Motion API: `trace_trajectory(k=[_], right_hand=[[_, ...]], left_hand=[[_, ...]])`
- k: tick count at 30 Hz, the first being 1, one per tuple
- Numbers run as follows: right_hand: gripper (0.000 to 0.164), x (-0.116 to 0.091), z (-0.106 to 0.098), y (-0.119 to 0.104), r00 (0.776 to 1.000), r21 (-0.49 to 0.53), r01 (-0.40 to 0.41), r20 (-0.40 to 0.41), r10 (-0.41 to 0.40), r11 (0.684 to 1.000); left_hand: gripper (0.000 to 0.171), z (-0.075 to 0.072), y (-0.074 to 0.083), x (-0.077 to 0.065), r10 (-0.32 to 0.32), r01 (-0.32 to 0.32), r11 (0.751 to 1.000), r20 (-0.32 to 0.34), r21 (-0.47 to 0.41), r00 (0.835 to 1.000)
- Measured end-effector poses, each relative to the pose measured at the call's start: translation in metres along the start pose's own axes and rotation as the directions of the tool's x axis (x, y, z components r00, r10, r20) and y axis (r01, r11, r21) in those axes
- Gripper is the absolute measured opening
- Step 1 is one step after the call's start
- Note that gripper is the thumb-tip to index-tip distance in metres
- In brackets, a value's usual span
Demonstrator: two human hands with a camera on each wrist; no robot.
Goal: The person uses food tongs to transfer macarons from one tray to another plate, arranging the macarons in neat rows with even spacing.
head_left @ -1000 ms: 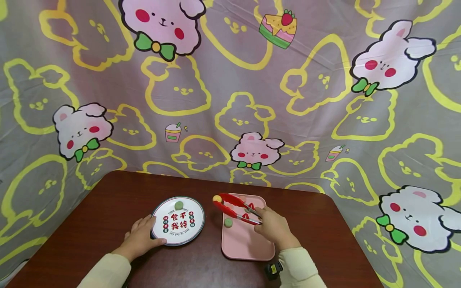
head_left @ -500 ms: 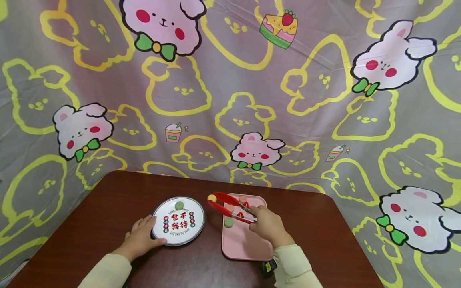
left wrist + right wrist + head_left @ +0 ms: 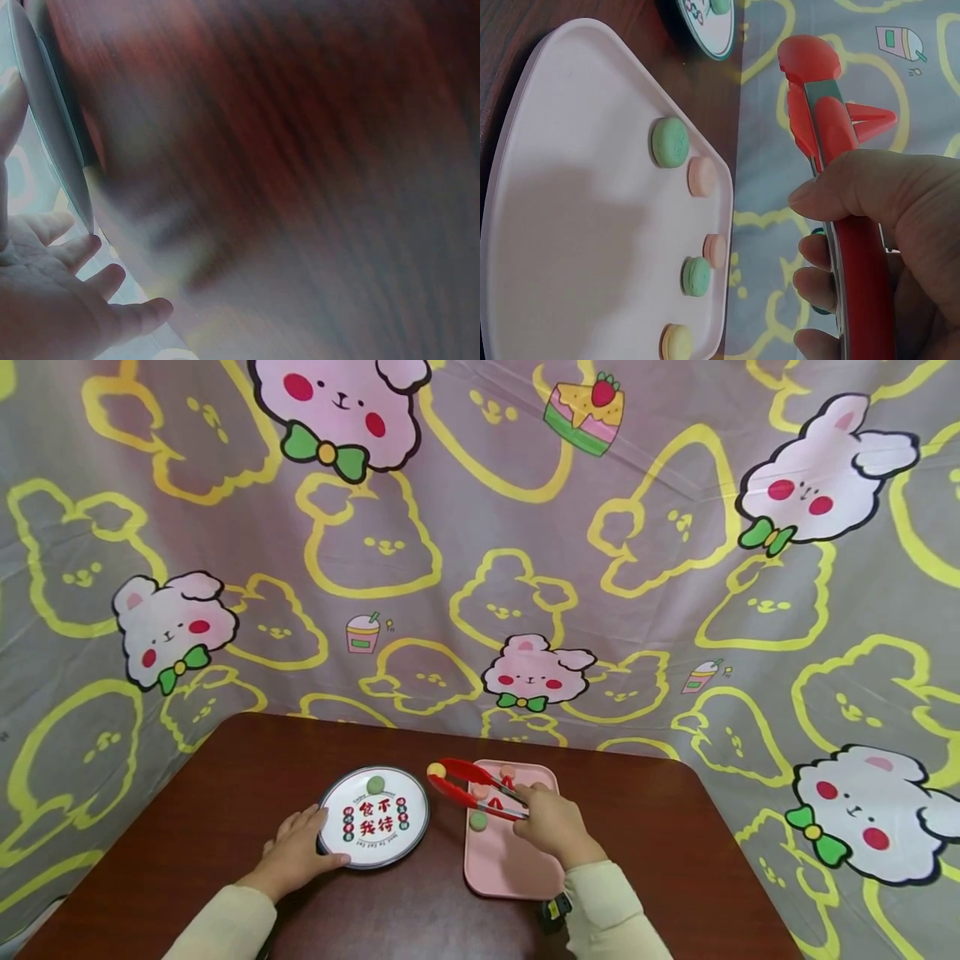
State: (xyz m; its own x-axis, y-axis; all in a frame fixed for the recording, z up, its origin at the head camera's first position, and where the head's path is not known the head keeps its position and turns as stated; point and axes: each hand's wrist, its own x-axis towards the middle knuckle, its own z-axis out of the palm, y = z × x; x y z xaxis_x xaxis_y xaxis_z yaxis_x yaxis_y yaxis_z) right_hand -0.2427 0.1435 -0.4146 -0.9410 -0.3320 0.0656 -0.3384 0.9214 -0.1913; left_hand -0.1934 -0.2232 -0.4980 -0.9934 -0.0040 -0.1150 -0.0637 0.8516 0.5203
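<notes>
My right hand (image 3: 551, 827) grips red kitchen tongs (image 3: 862, 285), its thumb lying along the handle in the right wrist view. At the tongs' tips, a yellow macaron (image 3: 437, 770) is held in the air between the plate and the pink tray. My left hand (image 3: 294, 853) rests against the left and near rim of the white plate (image 3: 352, 853), fingers spread. The left wrist view shows those fingers (image 3: 112, 281) fairly straight beside the plate's edge. One green macaron (image 3: 375, 785) sits on the far part of the plate.
The pink tray (image 3: 517, 872) stands right of the plate, under my right hand. Several macarons lie along its sides, including a green macaron (image 3: 670, 142) and a yellow macaron (image 3: 677, 343). A patterned curtain (image 3: 420, 560) hangs behind the brown table (image 3: 645, 827).
My right hand has moved left, carrying the tongs and the yellow macaron away from the tray toward the plate. The left hand has stayed at the plate's rim.
</notes>
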Motion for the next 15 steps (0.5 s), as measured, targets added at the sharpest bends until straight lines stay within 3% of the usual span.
trace_trajectory(k=[15], right_hand=[[0.051,0.011,-0.002,-0.008,0.999,-0.001,0.037,0.012,-0.037,0.999]], left_hand=[[0.103,-0.002,0.001,0.000,-0.009,0.009,1.000,0.010,0.005,1.000]])
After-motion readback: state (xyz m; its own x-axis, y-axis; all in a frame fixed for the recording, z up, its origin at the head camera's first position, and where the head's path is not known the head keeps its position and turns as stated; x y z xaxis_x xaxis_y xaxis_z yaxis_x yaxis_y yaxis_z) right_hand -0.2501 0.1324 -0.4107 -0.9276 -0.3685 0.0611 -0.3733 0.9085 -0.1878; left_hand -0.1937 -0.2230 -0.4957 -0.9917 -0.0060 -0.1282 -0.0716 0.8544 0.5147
